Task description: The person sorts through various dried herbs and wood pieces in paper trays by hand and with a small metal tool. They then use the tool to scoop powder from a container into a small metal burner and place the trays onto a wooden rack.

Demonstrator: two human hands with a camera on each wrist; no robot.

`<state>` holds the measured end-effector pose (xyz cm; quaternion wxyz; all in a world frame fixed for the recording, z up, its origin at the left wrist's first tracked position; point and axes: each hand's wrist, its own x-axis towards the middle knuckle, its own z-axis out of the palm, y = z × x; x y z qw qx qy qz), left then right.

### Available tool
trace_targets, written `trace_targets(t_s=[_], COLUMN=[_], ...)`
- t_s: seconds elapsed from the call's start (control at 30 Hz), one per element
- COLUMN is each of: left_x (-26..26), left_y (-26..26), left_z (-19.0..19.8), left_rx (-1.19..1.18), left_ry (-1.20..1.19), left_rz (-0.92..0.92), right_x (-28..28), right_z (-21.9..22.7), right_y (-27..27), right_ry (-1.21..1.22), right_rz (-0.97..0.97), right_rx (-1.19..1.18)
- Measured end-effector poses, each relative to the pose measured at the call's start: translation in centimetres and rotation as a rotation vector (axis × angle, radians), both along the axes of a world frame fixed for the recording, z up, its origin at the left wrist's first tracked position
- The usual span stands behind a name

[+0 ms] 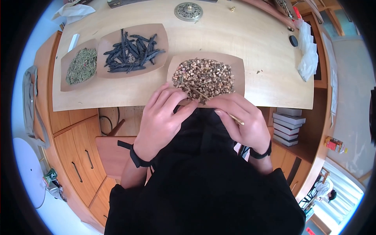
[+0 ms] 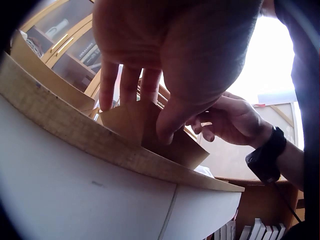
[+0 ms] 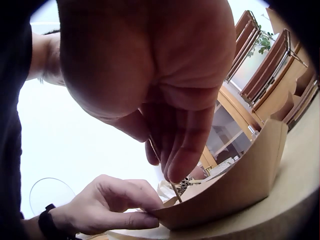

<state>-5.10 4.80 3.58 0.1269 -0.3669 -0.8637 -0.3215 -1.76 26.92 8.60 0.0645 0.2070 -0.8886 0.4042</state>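
Note:
A brown paper tray at the table's front edge holds small tan and brown chopped pieces. My left hand is at its near left side, fingertips among the pieces and thumb by the near rim; in the left wrist view the fingers reach over the tray wall. My right hand grips a thin brass-coloured stick at the near right side. In the right wrist view the stick slants down to the tray rim. Thin twig-like bits lie between both hands' fingertips.
Left of the tray stand a paper tray of dark dried pods and another of green dried herb. A round openwork metal lid lies at the back. On the right are a black cap and a white plastic bag.

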Motion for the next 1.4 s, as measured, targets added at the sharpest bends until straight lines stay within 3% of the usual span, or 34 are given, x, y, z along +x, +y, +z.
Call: trace_targets(t_s=[0.23, 0.47, 0.57, 0.67, 0.9, 1.13, 1.4], left_x=[0.0, 0.0, -0.1, -0.2, -0.1, -0.1, -0.1], left_y=[0.0, 0.1, 0.1, 0.1, -0.1, -0.1, 0.0], left_z=[0.4, 0.1, 0.0, 0.2, 0.3, 0.4, 0.4], left_rx=[-0.020, 0.025, 0.037, 0.037, 0.005, 0.010, 0.005], left_ry=[-0.005, -0.012, -0.009, 0.002, 0.012, -0.003, 0.003], left_rz=[-0.001, 0.018, 0.014, 0.006, -0.002, -0.008, 0.000], right_x=[-2.1, 0.1, 0.7, 0.4, -1.8, -0.3, 1.0], right_z=[-0.7, 0.2, -0.2, -0.8, -1.0, 0.0, -0.4], right_y=[0.9, 2.7, 2.1, 0.2, 0.3, 2.8, -0.5], right_ry=[0.004, -0.011, -0.016, -0.008, 0.013, 0.008, 0.010], right_rz=[-0.150, -0.271, -0.103, -0.062, -0.155, -0.263, -0.069], right_rx=[-0.023, 0.026, -0.040, -0.062, -0.062, 0.042, 0.033])
